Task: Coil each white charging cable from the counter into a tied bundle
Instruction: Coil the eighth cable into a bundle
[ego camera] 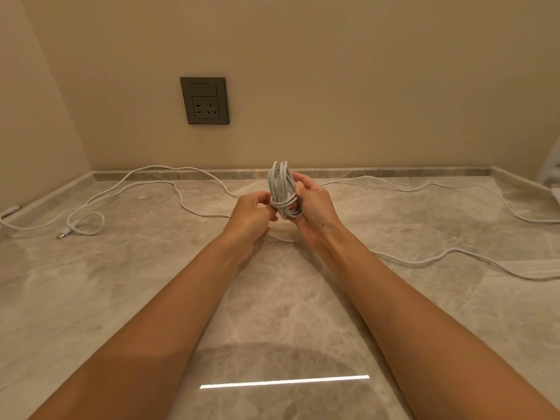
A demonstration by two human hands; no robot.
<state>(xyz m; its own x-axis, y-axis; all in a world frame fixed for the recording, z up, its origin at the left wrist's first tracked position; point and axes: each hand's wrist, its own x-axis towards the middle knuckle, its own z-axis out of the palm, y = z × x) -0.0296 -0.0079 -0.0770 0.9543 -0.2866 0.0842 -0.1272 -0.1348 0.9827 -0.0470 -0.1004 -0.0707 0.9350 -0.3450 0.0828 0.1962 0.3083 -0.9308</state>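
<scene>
A white cable bundle (281, 189) of several upright loops is held above the marble counter (272, 298), with a few turns wrapped crosswise round its lower part. My right hand (312, 210) grips the bundle from the right side. My left hand (253, 215) pinches the wrapping strand at the bundle's left. A loose white cable (145, 171) snakes over the left of the counter and ends in a small loop with a plug (62, 235). Another loose white cable (439, 256) trails across the right side.
A grey wall socket (205, 100) sits on the beige back wall. A low stone ledge (394, 171) edges the counter at the back and left. A white object (550, 174) shows partly at the far right edge.
</scene>
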